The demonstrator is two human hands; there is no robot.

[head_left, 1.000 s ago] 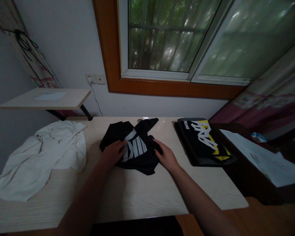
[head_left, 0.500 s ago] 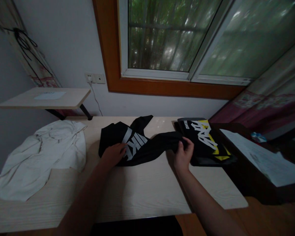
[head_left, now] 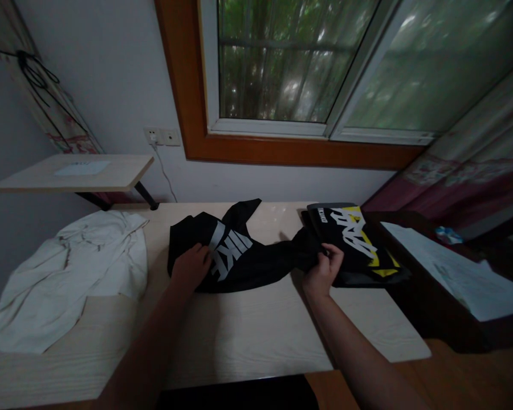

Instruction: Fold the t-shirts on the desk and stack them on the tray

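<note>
A black long-sleeved top (head_left: pixel 265 265) with a grey band and grey "NIKE" lettering lies partly folded on the pale wooden table (head_left: pixel 256 336). My left hand (head_left: pixel 191 266) rests at its left part beside the lettering, fingers curled on the cloth. One sleeve stretches to the right, and my right hand (head_left: pixel 323 272) pinches its end between thumb and fingers. The other sleeve points up and away towards the wall. Right beside my right hand is a stack of folded dark garments (head_left: pixel 354 245), the uppermost with white and yellow print.
A crumpled white garment (head_left: pixel 72 279) lies at the table's left. Behind it stands a small raised shelf (head_left: pixel 123 176) with a paper on it. To the right, a dark surface holds white sheets (head_left: pixel 457 273). A window (head_left: pixel 294 74) and a wall socket (head_left: pixel 162 136) are behind the table.
The sleeve end in my right hand has bunched and twisted, and that hand has dipped slightly. My left hand has shifted a little left, its fingers more curled.
</note>
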